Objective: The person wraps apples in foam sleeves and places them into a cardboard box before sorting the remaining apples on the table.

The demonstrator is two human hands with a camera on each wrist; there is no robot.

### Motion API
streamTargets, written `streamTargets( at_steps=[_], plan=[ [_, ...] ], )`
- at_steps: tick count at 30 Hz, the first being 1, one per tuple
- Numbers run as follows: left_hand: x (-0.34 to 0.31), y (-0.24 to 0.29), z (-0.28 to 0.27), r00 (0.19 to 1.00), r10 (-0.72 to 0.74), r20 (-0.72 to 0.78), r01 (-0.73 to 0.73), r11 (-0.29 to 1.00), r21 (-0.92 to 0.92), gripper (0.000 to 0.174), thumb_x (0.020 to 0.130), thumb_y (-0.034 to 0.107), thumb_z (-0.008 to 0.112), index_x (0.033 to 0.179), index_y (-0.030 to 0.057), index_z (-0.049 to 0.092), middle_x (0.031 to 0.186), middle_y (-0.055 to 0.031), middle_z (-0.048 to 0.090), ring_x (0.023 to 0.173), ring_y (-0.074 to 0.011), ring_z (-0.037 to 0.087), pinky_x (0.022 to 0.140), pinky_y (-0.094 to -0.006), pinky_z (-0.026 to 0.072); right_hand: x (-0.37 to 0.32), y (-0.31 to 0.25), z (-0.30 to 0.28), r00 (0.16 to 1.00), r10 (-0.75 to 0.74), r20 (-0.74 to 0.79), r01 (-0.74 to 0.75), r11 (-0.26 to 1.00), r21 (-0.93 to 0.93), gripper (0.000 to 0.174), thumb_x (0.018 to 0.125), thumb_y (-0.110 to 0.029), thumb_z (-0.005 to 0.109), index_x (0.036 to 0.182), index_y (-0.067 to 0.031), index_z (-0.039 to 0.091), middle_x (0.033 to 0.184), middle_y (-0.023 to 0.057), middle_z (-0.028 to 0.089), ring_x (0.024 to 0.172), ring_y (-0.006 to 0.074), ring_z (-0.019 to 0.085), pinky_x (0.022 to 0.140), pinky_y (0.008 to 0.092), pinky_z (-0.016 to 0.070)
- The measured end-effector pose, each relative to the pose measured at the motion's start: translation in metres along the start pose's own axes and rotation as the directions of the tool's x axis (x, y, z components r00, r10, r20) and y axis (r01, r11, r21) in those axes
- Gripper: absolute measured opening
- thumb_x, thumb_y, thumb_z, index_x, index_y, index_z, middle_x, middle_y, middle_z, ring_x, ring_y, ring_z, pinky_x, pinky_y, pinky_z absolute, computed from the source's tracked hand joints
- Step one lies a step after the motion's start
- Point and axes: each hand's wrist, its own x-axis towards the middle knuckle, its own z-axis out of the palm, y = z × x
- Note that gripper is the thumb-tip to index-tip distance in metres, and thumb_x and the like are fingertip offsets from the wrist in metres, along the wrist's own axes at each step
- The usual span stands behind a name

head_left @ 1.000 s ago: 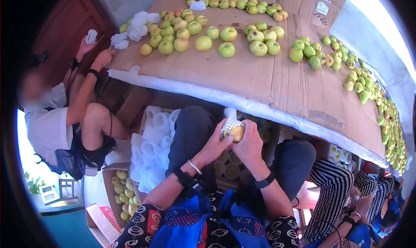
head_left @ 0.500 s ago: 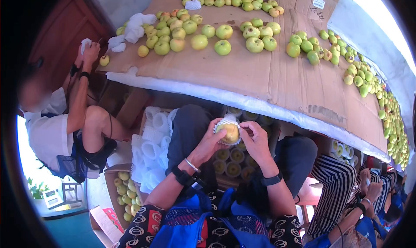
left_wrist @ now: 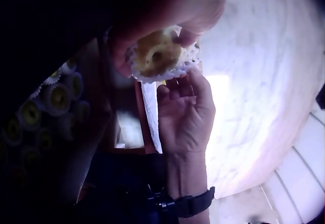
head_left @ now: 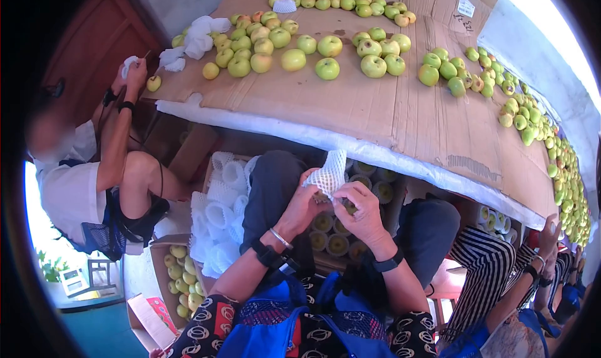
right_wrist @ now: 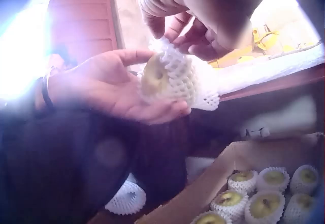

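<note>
A yellow-green apple [right_wrist: 154,77] sits partly inside a white foam net sleeve [head_left: 330,173], its dimpled end showing at the sleeve's opening. My left hand [head_left: 297,209] holds it from the side, fingers and thumb curved around apple and net. In the right wrist view the left palm [right_wrist: 109,84] lies under the apple. My right hand [head_left: 364,219] pinches the net's rim with thumb and fingertips beside the apple. The sleeve's narrower free end points up toward the table edge in the head view.
Below my hands a cardboard box [right_wrist: 195,191] holds net-wrapped apples [right_wrist: 265,207]. Empty foam sleeves [head_left: 219,215] pile at my left, by a box of bare apples [head_left: 181,276]. Ahead, the cardboard-covered table [head_left: 350,114] bears many apples. People sit at both sides.
The wrapped apple has turned; its sleeve's free end now stands up toward the table. My right fingers have shifted from around the apple to the net's rim. A single apple appeared at the table's left corner.
</note>
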Motion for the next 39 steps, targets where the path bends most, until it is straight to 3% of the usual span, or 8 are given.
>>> streamTargets(
  at_steps=[14,17,19,23,26,28,33,39],
  plan=[
    [0.000,-0.007,0.005,0.998,0.056,-0.017,-0.052,0.984,0.172,0.046,0.089,0.009,0.044,0.131,0.0088,0.027,0.124,-0.0117,0.042,0.111,-0.0222,0.050,0.089,-0.0341,0.0461,-0.013,0.014,0.018,0.966,0.250,-0.065,-0.257,0.956,-0.143,0.067,0.065,-0.012,0.075,0.120,-0.0030,0.037,0.101,0.0177,0.054,0.093,0.0335,0.057,0.080,0.0368,0.0476],
    [0.000,-0.009,0.008,0.968,0.250,0.023,-0.232,0.857,0.459,0.047,0.089,0.010,0.044,0.133,0.0042,0.026,0.122,-0.0165,0.046,0.109,-0.0255,0.052,0.089,-0.0352,0.0454,-0.008,0.023,0.016,0.924,0.373,-0.081,-0.371,0.928,0.041,0.068,0.065,-0.010,0.075,0.121,-0.0029,0.037,0.106,0.0183,0.055,0.097,0.0341,0.057,0.082,0.0367,0.0471],
    [-0.004,-0.002,0.009,0.859,0.415,0.301,-0.441,0.301,0.845,0.049,0.090,0.012,0.044,0.134,0.0005,0.025,0.117,-0.0235,0.050,0.105,-0.0326,0.055,0.088,-0.0377,0.0454,-0.008,0.021,0.012,0.922,0.381,-0.067,-0.379,0.924,0.038,0.069,0.066,-0.011,0.076,0.121,-0.0032,0.037,0.111,0.0179,0.055,0.101,0.0292,0.057,0.084,0.0346,0.0469],
    [-0.012,-0.003,0.018,0.891,0.429,0.146,-0.347,0.437,0.830,0.042,0.090,0.013,0.045,0.128,-0.0003,0.033,0.112,-0.0278,0.051,0.100,-0.0393,0.055,0.085,-0.0410,0.0459,-0.017,0.032,0.016,0.907,0.421,-0.028,-0.393,0.868,0.304,0.066,0.069,-0.011,0.077,0.122,-0.0044,0.038,0.110,0.0110,0.056,0.100,0.0162,0.056,0.083,0.0293,0.0472],
    [-0.009,-0.005,0.012,0.873,0.457,0.172,-0.333,0.299,0.894,0.032,0.088,0.011,0.048,0.118,-0.0005,0.042,0.116,-0.0258,0.050,0.099,-0.0421,0.054,0.081,-0.0410,0.0473,-0.022,0.040,0.027,0.911,0.410,-0.047,-0.346,0.820,0.456,0.064,0.069,-0.012,0.077,0.121,-0.0033,0.039,0.111,0.0098,0.055,0.101,0.0154,0.055,0.084,0.0293,0.0468],
    [-0.007,-0.002,0.020,0.666,0.649,0.367,-0.462,-0.026,0.886,0.022,0.086,0.007,0.051,0.106,-0.0004,0.049,0.112,-0.0224,0.051,0.093,-0.0391,0.057,0.076,-0.0399,0.0480,-0.020,0.037,0.028,0.907,0.417,-0.051,-0.330,0.782,0.529,0.063,0.070,-0.011,0.076,0.121,-0.0028,0.039,0.110,0.0088,0.055,0.101,0.0145,0.054,0.084,0.0287,0.0468],
    [-0.006,-0.003,0.014,0.602,0.686,0.409,-0.481,-0.098,0.872,0.017,0.080,-0.005,0.056,0.095,0.0012,0.054,0.092,-0.0142,0.052,0.079,-0.0273,0.055,0.069,-0.0313,0.0465,-0.022,0.033,0.033,0.889,0.453,-0.062,-0.350,0.762,0.545,0.061,0.072,-0.006,0.074,0.121,-0.0012,0.037,0.112,0.0089,0.052,0.103,0.0140,0.053,0.085,0.0274,0.0458],
    [-0.011,-0.002,0.015,0.700,0.609,0.373,-0.550,0.127,0.825,0.018,0.075,-0.004,0.064,0.088,0.0030,0.054,0.080,-0.0098,0.056,0.068,-0.0233,0.057,0.063,-0.0287,0.0466,-0.019,0.029,0.031,0.851,0.522,-0.049,-0.320,0.591,0.740,0.064,0.072,0.002,0.069,0.125,-0.0030,0.033,0.115,0.0088,0.051,0.105,0.0156,0.053,0.088,0.0295,0.0461]
  ],
)
